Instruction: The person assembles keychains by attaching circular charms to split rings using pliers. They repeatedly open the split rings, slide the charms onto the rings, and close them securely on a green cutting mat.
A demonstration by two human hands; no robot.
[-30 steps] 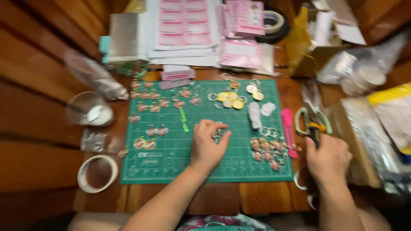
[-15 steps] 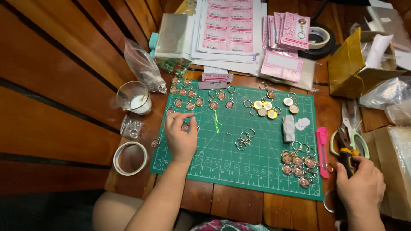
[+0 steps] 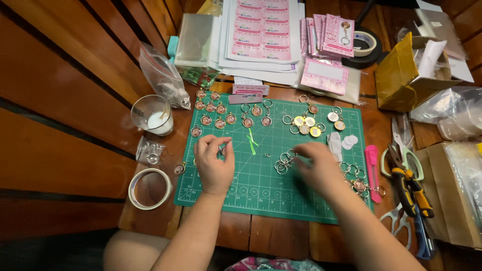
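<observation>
L hand (image 3: 214,163) is resting on the green ruled mat (image 3: 261,193), fingers curled, pinching a small metal ring (image 3: 223,149). R hand (image 3: 319,168) is reaching w/ fingertips to the looped wire rings (image 3: 282,163) just left of it; grip blurred, can't tell.

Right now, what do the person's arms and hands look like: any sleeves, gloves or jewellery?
Both forearms are bare up to the frame edge, with no sleeves in view. The left hand and right hand wear no gloves; no rings, watch or bracelets can be seen. The right hand is slightly blurred.
</observation>
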